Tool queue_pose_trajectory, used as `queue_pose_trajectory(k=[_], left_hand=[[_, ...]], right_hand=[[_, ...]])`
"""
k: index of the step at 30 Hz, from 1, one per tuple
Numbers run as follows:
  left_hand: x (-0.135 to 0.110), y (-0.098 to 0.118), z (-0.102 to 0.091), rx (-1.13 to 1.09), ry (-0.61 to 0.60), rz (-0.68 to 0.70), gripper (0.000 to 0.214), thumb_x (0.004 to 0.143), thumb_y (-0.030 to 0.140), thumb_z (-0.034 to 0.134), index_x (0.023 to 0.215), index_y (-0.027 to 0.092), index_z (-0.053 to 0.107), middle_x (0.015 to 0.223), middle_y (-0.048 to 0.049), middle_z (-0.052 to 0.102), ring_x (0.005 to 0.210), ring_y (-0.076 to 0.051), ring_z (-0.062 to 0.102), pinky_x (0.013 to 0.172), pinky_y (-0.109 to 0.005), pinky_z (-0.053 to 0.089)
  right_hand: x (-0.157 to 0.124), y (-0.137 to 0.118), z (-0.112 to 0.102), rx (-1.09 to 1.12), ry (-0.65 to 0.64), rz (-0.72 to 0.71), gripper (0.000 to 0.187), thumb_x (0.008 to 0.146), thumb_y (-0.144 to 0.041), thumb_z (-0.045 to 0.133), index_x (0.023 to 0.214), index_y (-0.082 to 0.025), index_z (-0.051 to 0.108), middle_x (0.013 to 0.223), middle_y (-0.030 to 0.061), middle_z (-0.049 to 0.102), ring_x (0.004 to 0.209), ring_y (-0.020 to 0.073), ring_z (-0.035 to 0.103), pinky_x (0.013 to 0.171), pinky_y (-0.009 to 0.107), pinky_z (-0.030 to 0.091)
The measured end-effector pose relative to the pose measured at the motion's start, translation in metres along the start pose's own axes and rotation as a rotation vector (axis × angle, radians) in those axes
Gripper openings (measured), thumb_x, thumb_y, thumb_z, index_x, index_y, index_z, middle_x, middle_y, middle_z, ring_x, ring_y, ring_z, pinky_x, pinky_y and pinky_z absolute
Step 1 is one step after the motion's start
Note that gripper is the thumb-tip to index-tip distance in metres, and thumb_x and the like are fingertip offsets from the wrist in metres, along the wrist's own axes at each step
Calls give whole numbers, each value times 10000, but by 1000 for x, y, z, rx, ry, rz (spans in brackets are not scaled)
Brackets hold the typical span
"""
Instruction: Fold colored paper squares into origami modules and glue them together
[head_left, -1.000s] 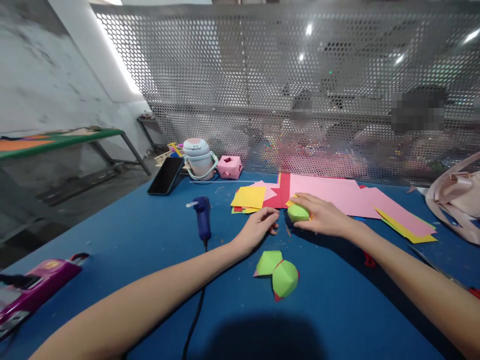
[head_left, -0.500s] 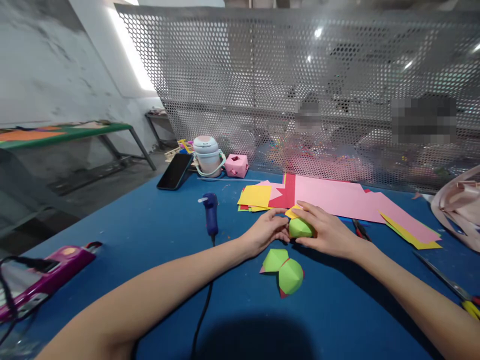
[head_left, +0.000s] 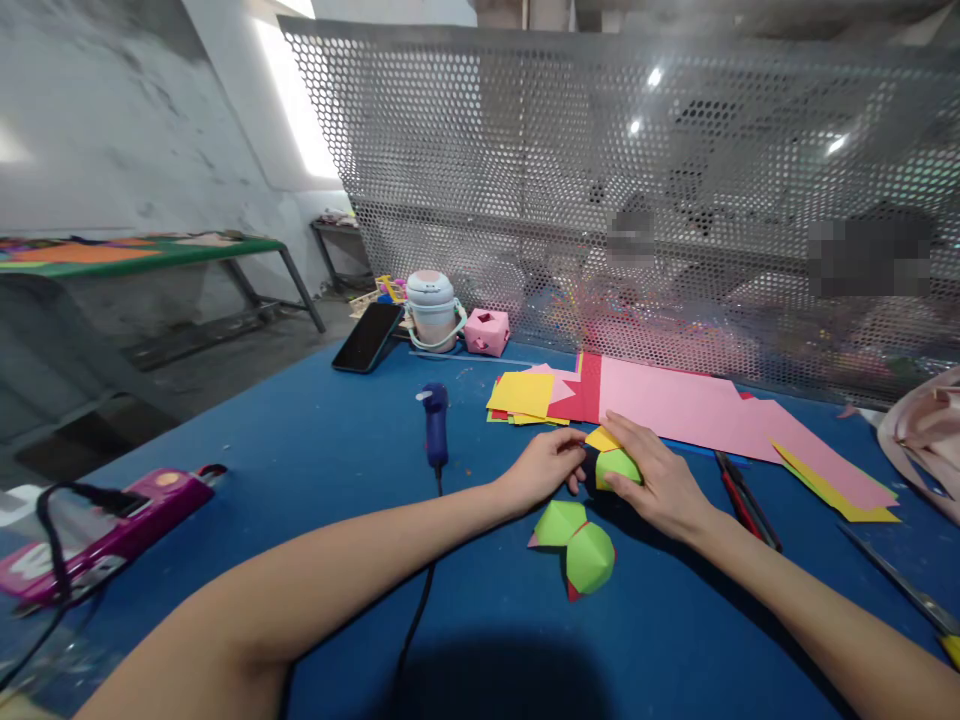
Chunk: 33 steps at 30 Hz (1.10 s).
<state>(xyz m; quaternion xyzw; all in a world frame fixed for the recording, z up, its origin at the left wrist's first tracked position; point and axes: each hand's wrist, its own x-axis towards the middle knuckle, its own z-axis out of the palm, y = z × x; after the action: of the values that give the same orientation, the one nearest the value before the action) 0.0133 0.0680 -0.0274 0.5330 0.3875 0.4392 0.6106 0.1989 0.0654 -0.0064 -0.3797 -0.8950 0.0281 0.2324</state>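
My right hand [head_left: 660, 487] is closed around a folded paper piece [head_left: 616, 466], green in front with a yellow flap on top, just above the table. Close to its left side, my left hand [head_left: 541, 472] has its fingers curled together. A dark gap shows between those fingertips and the piece, and what they pinch, if anything, is hidden. Nearer to me lies a second folded paper piece [head_left: 589, 558], with two green rounded parts and red and pink tips, touched by neither hand.
Left of the hands stands a blue glue gun [head_left: 436, 425], its cord running toward me. Behind are yellow squares [head_left: 521, 394], pink sheets [head_left: 667, 398], a pink paper box [head_left: 487, 332], a phone [head_left: 367, 338] and a flask [head_left: 433, 310]. Pliers [head_left: 742, 500] and scissors [head_left: 900, 580] lie right; a power strip [head_left: 142, 520] left.
My left fingertips have drawn slightly away from the green and yellow paper piece, while the right hand keeps hold of it. The view has shifted a little, showing more of the pliers.
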Motion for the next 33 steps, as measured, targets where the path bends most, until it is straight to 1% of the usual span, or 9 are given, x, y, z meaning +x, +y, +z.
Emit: queue_pose_trajectory(k=[5,10,16,19,21,24,26,30,33], left_hand=[[2,-2,-1,59,16,19,273,756,72,470,1005,121,570,555,39,557,402,-72,510,421,-182,422],[5,-7,-3,57,23,3,349,750,69,453,1093,114,493,640,18,577,428,-73,537,436,-191,443],[3,-2,-3,51,42,-17,429,713,12,397,1125,99,481,668,4,591,435,-68,557,477,-196,452],[0,2,-2,46,64,-22,439,705,9,381,1127,96,464,769,-21,594,441,-51,547,475,-192,455],[-2,3,-2,46,71,-23,435,704,11,378,1119,108,465,875,-47,584,478,-45,560,493,-193,469],[-3,3,-3,54,69,-27,408,708,21,385,1092,123,475,993,-72,547,509,-40,571,510,-203,479],[-3,0,-4,62,60,-33,386,711,29,395,1075,124,481,989,-70,544,493,-36,567,515,-208,475],[-1,-4,-7,90,42,-26,344,726,48,417,1051,134,490,949,-57,564,476,-38,567,538,-219,473],[-1,-4,-7,136,27,-2,312,743,58,417,1035,135,494,930,-51,576,480,-39,569,545,-219,468]], right_hand=[[0,-4,-3,-36,26,36,497,856,-377,453,1330,-246,384,1390,74,401,1243,245,404,982,455,406],[1,2,-4,-27,66,23,494,860,-354,452,1333,-237,368,1384,84,404,1259,229,384,1012,440,379],[-2,2,4,34,43,-20,729,786,-379,572,1401,-229,211,1432,109,316,1303,246,316,1031,451,355],[-5,3,6,82,74,14,777,745,-391,623,1394,-232,227,1454,108,272,1312,263,296,1040,465,334],[-5,5,6,167,135,93,713,745,-383,625,1361,-228,300,1437,107,307,1296,269,323,1046,470,318],[-1,12,5,515,282,364,524,780,-377,585,1257,-222,433,1303,97,480,1185,266,460,1002,464,369],[2,17,4,716,371,524,410,802,-410,547,1161,-217,500,1194,85,561,1092,259,530,943,456,425],[7,27,8,822,464,618,343,833,-462,480,1052,-207,546,1079,72,620,1019,254,573,853,443,490],[8,34,13,900,518,674,372,840,-482,450,1070,-198,519,1057,73,630,955,243,615,781,425,530]])
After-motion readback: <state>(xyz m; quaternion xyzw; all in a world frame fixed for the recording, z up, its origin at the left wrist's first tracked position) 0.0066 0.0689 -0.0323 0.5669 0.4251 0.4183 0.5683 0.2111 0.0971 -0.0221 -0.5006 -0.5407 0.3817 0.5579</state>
